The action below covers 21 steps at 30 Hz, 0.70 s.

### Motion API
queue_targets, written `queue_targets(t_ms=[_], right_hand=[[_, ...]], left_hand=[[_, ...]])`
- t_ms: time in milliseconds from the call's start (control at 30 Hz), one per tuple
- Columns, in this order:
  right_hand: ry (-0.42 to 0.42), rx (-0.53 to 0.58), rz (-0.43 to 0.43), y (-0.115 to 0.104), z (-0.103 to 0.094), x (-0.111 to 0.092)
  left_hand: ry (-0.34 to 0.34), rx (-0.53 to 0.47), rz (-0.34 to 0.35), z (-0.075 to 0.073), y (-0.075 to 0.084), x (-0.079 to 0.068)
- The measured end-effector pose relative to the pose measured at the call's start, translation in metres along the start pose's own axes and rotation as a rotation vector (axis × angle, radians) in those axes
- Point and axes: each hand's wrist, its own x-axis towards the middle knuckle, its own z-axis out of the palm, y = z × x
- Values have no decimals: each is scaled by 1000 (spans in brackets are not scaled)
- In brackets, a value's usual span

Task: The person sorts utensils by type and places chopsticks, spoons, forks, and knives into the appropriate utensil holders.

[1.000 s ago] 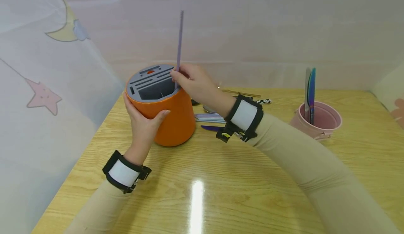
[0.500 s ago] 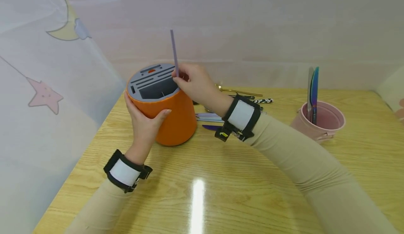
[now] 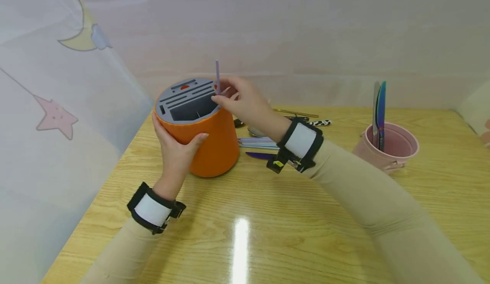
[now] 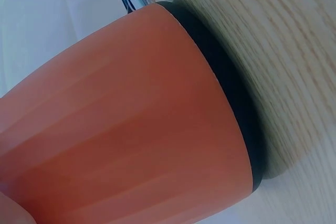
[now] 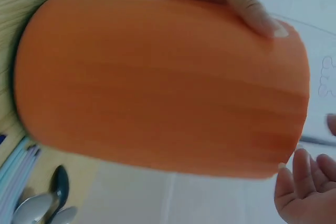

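Observation:
In the head view, my left hand (image 3: 174, 152) grips the side of an orange utensil holder (image 3: 214, 148), its thumb along the front. The holder's grey top (image 3: 178, 116) has several slots and a larger opening. A lilac chopstick (image 3: 217, 73) stands upright at the right rim, its lower part hidden inside. My right hand (image 3: 245, 101) is beside it. In the right wrist view, its fingers (image 5: 303, 174) touch or nearly touch the rim, apart from the thumb, with the chopstick (image 5: 317, 141) in the gap. The left wrist view shows the holder's orange wall (image 4: 131, 114).
Behind the right wrist lie pastel chopsticks (image 3: 256, 143), a purple knife blade (image 3: 257, 155), spoons (image 5: 32, 209) and a gold-handled utensil (image 3: 296, 112). A pink bucket (image 3: 377, 158) at the right holds knives (image 3: 380, 109). A fabric backdrop (image 3: 344, 41) hangs behind the table (image 3: 298, 233).
The chopstick has sunk lower into the holder, so a much shorter length sticks up. My right fingers have loosened from it. My left hand stays on the holder.

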Motion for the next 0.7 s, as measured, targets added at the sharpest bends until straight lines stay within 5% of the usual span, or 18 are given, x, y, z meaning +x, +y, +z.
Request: queue_targets(t_ms=[200,433,700], right_hand=[[3,-25,77,42,-21,-19],[-259,-310,328,104,-32,-36],[-381,-585,273,133,-26,-54]], left_hand=[[-3,-27,4,0,-1,0],[-3,-12,-21,-4,-2,0],[-8,-24,-8,-4,-3,0]])
